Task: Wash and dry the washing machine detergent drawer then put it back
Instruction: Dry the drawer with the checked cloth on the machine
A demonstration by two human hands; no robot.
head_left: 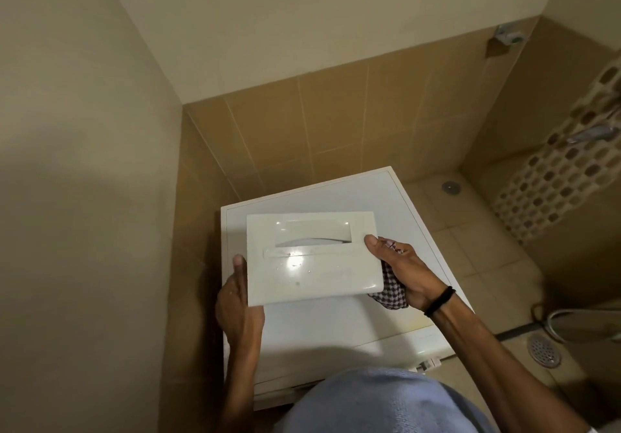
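blue shirt (386, 402) cut off | left hand (238, 305), right hand (400, 271) grip drawer (312, 257) | cloth (391, 289) half-hidden

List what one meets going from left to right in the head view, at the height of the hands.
Plain wall → left hand → detergent drawer → checked cloth → right hand → tiled floor.

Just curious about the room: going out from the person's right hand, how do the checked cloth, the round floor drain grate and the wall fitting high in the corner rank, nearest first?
1. checked cloth, in the right hand.
2. floor drain grate, lower right.
3. wall fitting, high in the far corner.
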